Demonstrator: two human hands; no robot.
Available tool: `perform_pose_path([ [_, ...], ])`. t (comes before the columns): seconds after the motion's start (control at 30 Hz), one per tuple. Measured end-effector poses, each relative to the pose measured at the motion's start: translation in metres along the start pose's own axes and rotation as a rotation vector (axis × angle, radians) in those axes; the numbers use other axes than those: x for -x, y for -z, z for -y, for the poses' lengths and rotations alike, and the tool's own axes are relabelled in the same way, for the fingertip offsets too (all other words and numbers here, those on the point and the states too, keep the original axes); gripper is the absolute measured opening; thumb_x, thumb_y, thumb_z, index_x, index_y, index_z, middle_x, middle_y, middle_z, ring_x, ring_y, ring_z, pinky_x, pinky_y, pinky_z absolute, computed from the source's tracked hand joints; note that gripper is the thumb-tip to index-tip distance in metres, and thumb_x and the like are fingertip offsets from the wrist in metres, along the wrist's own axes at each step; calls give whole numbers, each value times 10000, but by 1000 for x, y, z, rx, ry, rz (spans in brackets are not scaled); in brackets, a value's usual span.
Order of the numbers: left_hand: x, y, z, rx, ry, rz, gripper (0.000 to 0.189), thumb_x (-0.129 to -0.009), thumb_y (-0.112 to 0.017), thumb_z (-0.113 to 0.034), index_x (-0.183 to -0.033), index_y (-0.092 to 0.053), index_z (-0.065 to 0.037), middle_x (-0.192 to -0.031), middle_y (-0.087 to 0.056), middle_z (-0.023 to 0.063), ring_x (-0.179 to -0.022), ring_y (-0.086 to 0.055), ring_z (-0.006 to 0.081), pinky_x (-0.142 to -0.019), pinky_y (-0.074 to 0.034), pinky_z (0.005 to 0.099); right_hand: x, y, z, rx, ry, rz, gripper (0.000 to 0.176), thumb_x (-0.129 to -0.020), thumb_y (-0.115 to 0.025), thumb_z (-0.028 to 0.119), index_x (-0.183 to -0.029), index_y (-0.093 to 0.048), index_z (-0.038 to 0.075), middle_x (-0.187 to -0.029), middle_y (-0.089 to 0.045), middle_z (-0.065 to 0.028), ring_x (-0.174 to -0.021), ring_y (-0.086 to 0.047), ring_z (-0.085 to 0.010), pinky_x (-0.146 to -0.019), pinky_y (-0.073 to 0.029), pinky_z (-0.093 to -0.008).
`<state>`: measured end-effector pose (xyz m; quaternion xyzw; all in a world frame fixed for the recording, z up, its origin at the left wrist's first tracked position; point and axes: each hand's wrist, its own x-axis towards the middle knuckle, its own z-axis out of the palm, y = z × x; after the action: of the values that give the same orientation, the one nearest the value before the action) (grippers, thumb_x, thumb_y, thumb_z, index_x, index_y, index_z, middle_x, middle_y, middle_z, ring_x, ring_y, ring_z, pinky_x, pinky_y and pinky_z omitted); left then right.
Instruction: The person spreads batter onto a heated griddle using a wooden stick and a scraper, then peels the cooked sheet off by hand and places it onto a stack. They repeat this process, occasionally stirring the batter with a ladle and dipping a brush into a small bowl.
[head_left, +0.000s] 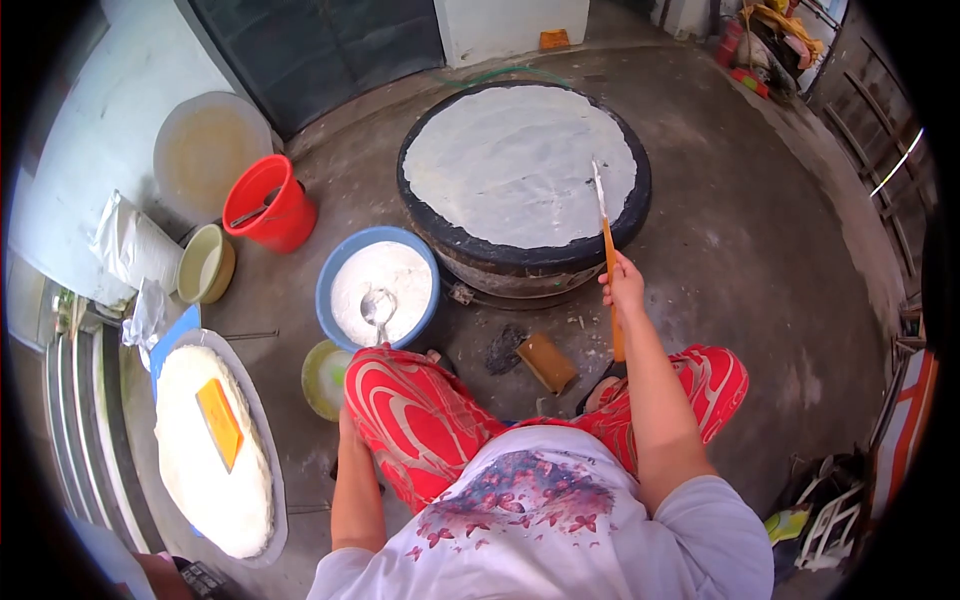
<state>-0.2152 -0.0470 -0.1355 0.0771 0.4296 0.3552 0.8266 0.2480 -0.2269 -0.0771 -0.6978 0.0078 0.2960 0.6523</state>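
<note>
My right hand (625, 284) is closed round a long, narrow wooden spatula (608, 245). Its far end is coated white and lies over the right part of a large round griddle (437, 228) with a black rim. A thin, pale sheet of batter (515, 160) covers most of the griddle's surface. On the other side, my left hand (349, 425) is down beside my left knee, its fingers hidden. Nearby, a blue basin (330, 318) holds thick white batter (375, 275) with a metal ladle (378, 308) in it. A green bowl (312, 378) sits partly behind my knee.
At left, a yellow scraper (220, 424) lies on a pale round stack (195, 475). Beyond are a red bucket (285, 222), an olive basin (222, 275) and a round board (205, 150) against the wall. A brown block (547, 362) lies on the floor before my feet.
</note>
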Motion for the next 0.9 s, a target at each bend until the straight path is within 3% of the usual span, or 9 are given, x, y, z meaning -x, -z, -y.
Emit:
perform_pose_path([
  [0.07,3,4,0,2,-2,-9,344,-893,-331,-175,-1111,-479,46,-1096,-544,220,-1003,-542,316,-885,-440,448,-14,1,5,250,125,-38,347,-925,-393,194,-1268,-438,164,-651,-497,-12,-447,-358,-55,-371,-314,-203],
  [0.13,5,7,2,6,-3,-17,342,-893,-331,-172,-1111,-479,46,-1097,-544,219,-1003,-542,315,-885,-440,448,-39,0,-4,395,231,-112,342,-893,-448,198,-1231,-490,176,-684,-579,-65,-492,-494,-143,-436,-411,-279],
  [0.2,9,11,3,12,-4,-26,341,-892,-331,-168,-1111,-480,45,-1097,-544,218,-1003,-542,313,-884,-441,448,-50,-1,-6,1025,549,-312,327,-862,-481,188,-1185,-531,191,-816,-628,-135,-677,-601,-262,-594,-475,-353],
  [0.3,13,17,5,15,-11,-37,338,-890,-331,-164,-1111,-481,45,-1098,-545,216,-1003,-543,311,-882,-442,447,-25,-18,16,1093,337,-234,315,-839,-499,178,-1148,-555,202,-954,-590,-166,-878,-577,-319,-763,-456,-373],
  [0.43,20,17,6,17,-20,-92,333,-883,-329,-147,-1112,-485,38,-1101,-545,212,-1002,-545,309,-878,-447,447,-31,-8,-6,920,620,-207,326,-869,-466,183,-1190,-524,195,-823,-622,-149,-648,-596,-274,-577,-477,-359],
  [0.5,25,12,7,7,-8,-103,329,-876,-321,-130,-1107,-490,31,-1107,-543,210,-1007,-543,312,-880,-446,452,-21,5,12,123,-85,50,324,-905,-395,183,-1216,-489,184,-685,-556,-63,-428,-455,-140,-383,-379,-277],
  [0.6,22,22,7,68,31,-81,327,-869,-327,-123,-1105,-492,31,-1106,-544,212,-1012,-541,318,-879,-446,456,-21,16,15,-59,-80,-68,321,-924,-351,175,-1218,-479,180,-661,-511,-16,-388,-318,-51,-332,-265,-197],
  [0.73,25,21,8,12,-41,-146,327,-862,-337,-127,-1098,-498,31,-1099,-550,207,-1009,-543,319,-878,-446,456,-19,13,6,212,42,60,330,-925,-336,171,-1230,-462,166,-645,-536,-36,-395,-374,-76,-340,-319,-231],
  [0.9,28,33,5,-18,-30,-43,332,-850,-350,-147,-1088,-501,29,-1091,-562,183,-1023,-538,304,-891,-435,444,-42,24,14,167,60,-142,327,-933,-344,166,-1244,-443,155,-640,-549,-49,-388,-386,-83,-333,-338,-224],
])
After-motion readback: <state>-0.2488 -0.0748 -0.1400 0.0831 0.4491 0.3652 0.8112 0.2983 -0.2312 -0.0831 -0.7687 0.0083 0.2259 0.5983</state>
